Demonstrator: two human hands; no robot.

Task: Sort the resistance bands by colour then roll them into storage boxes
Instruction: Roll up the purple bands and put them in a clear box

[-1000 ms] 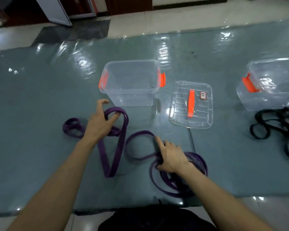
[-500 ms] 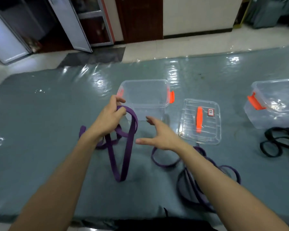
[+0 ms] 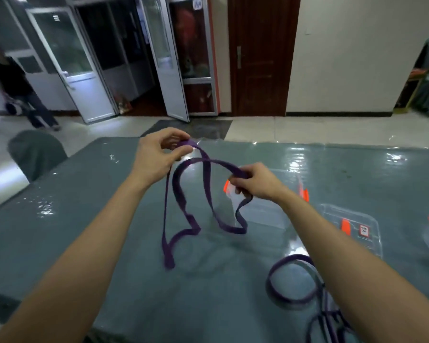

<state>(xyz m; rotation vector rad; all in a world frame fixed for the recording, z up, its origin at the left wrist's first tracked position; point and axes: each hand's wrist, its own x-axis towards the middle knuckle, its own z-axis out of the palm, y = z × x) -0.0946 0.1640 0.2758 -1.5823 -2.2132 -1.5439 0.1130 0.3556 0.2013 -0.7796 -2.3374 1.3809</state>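
Once free, right hand [image 3: 258, 183] on band [image 3: 168, 253]

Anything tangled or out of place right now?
The held purple band crosses over itself between the left hand and right hand, so it is twisted. At lower right, other purple bands lie loosely heaped.

Both bare forearms stretched forward, converging on the purple band [image 3: 167, 253]. The left hand [image 3: 154, 157] was at the band's topmost fold, the higher of the two, with thumb and forefinger pinching that fold and the other fingers [image 3: 174, 133] arched loosely above it. The right hand [image 3: 255, 181] sat right of where the band's strands crossed, somewhat lower, back of the hand up, its fingers curled round a strand. The two hands were apart, each gripping the band.
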